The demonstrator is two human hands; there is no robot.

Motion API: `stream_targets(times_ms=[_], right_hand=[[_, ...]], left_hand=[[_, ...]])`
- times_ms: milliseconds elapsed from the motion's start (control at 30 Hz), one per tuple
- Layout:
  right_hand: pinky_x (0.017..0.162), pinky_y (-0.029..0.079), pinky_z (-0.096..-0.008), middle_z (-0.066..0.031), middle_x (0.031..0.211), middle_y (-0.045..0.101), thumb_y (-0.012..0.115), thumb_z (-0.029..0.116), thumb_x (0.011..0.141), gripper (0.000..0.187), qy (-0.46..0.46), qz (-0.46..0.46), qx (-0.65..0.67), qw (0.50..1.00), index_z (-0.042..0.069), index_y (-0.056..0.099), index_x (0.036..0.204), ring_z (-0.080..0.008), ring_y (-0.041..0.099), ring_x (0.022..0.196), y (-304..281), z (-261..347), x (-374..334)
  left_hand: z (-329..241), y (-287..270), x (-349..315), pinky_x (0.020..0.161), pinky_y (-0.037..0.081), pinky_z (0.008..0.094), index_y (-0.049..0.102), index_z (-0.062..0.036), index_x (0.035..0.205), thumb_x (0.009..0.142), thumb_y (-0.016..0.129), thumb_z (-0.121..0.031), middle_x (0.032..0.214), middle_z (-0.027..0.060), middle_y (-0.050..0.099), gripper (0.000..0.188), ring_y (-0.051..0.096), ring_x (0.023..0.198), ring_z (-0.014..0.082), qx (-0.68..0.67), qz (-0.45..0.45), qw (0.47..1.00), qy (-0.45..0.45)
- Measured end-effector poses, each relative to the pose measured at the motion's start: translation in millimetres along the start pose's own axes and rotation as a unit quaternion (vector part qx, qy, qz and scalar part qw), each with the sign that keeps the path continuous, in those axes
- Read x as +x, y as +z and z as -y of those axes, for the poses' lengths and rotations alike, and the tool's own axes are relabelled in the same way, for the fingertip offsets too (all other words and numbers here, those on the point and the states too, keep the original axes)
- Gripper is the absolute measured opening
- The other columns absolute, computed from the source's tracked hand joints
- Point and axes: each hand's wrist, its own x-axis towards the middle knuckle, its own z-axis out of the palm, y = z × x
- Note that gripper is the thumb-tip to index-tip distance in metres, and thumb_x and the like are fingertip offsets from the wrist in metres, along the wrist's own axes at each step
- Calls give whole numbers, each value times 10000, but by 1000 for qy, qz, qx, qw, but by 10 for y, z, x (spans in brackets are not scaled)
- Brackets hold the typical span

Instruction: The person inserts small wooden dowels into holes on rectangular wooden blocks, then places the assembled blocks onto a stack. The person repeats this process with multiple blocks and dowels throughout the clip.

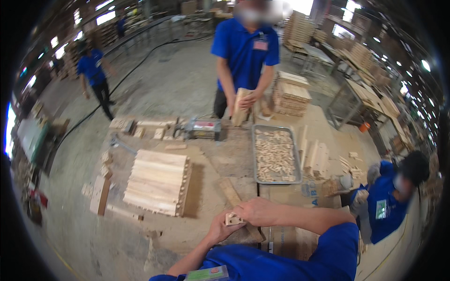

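My left hand (219, 228) is closed around a small pale wooden block (233, 218) with dark holes in its end face. Over the block's right side lies my right hand (255, 210), its fingers bent down; whether they pinch a small piece is hidden. Under both hands a wooden board (229, 191) lies slantwise on the worktable (206, 187). Ahead and to the right stands a metal tray (256, 161) full of small wooden pieces. A stack of pale wooden bars (154, 178) with notched ends lies to the left.
Across the table a co-worker (246, 51) in blue grips wooden bars (240, 105) beside a grey machine (204, 129). Another co-worker (384, 201) is close on my right. Wooden blocks (291, 93) are piled at the far right; offcuts (99, 194) lie along the left edge.
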Motion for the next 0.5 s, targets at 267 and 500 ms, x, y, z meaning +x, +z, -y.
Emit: stream_targets(times_ms=[267,500], right_hand=[[713,581,-538,-215,915,706,653,178,953,206,63,-66,1,996,13,635,1075,-431,742,867,217,47,-130],[695,561,-440,-157,835,714,619,246,1068,220,146,-120,192,963,36,672,1108,-342,721,771,52,16,-93]], left_hand=[[24,62,7,797,573,275,704,-38,1182,893,902,-97,1013,-5,753,356,671,911,70,-36,3,999,-9],[-4,-52,18,833,590,276,667,-29,1176,893,909,-127,1027,4,761,385,688,930,73,-35,-20,999,-18]])
